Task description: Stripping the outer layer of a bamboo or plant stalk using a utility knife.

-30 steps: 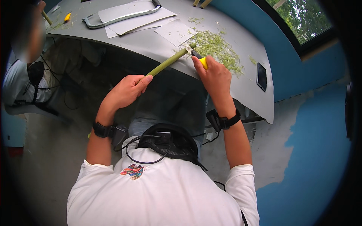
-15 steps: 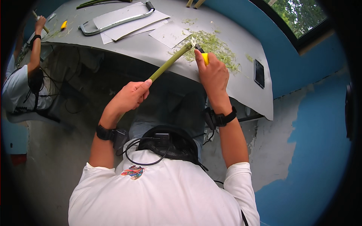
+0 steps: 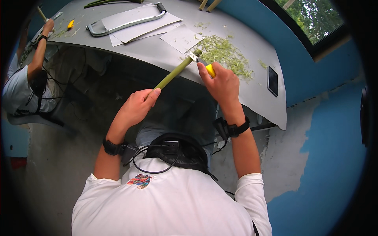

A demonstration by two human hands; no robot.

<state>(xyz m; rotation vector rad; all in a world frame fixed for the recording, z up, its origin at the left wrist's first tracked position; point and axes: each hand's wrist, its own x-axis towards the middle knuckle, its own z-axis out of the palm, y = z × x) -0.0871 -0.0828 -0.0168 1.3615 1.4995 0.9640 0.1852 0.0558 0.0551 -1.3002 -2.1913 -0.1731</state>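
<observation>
My left hand (image 3: 136, 106) is closed around the near end of a green bamboo stick (image 3: 174, 74), which slants up and to the right to the table's front edge. In my right hand (image 3: 221, 82) is a yellow and black utility knife (image 3: 210, 70), gripped by its handle. The knife's blade lies against the stick a little below its far end. Just beyond that end, pale green shavings (image 3: 226, 55) are heaped on the grey table (image 3: 149, 51).
A hacksaw (image 3: 130, 27) rests on white paper sheets (image 3: 173, 23), with a smaller sheet (image 3: 182, 38) beside them. A phone (image 3: 272, 81) lies near the right edge. At far left, another person (image 3: 29, 78) holds a stick near a yellow tool (image 3: 71, 24).
The knife blade has slid from the stick's far tip a short way down toward me. My right hand has come slightly nearer; my left still grips the stick.
</observation>
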